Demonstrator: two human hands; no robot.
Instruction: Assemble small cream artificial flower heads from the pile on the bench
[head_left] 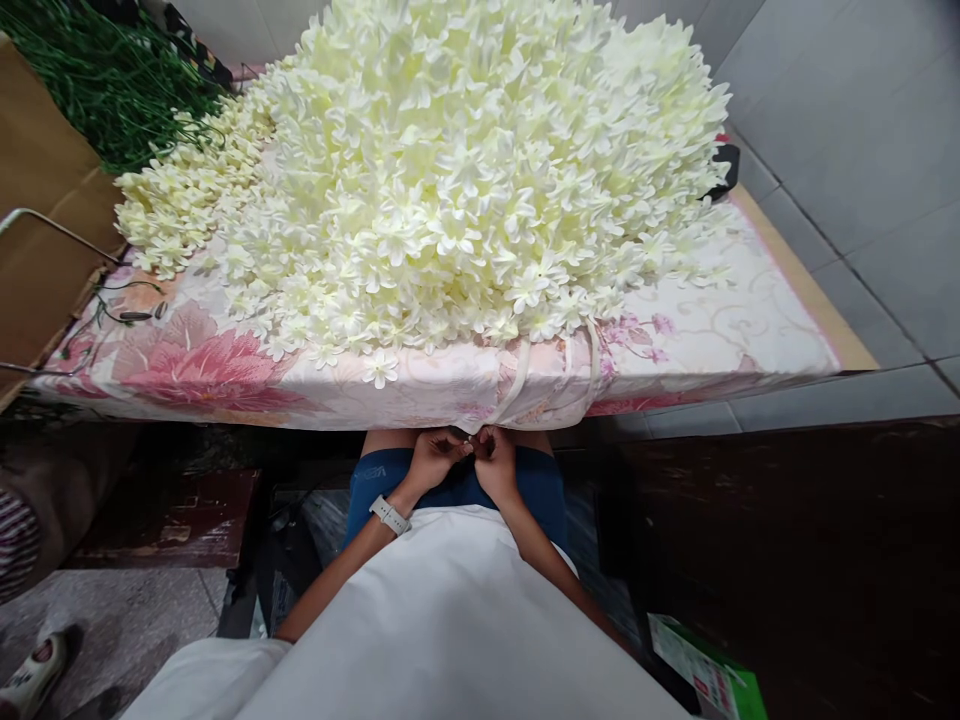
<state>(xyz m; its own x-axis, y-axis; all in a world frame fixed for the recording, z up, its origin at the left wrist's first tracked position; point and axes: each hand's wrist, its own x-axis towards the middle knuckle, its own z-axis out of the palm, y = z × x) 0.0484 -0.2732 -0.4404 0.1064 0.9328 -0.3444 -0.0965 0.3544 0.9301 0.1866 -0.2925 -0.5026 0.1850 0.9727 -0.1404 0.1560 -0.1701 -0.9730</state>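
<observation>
Just below the table's front edge, my left hand (437, 456) and my right hand (494, 462) meet above my lap. The fingers of each are bent into a pinch. A pale cord (513, 388) hangs over the table edge and runs down to the fingertips; what exactly they grip there is too small to make out. A large heap of white and pale yellow artificial flowers (465, 190) covers much of the floral tablecloth (690, 330). One loose flower (379, 369) lies at the front edge.
Green stems (97, 85) and smaller cream blossoms (187, 185) lie at the back left, beside a cardboard box (45, 190) with a wire frame. A dark bench (169, 520) and another person's foot (37, 675) show at lower left. Tiled wall stands right.
</observation>
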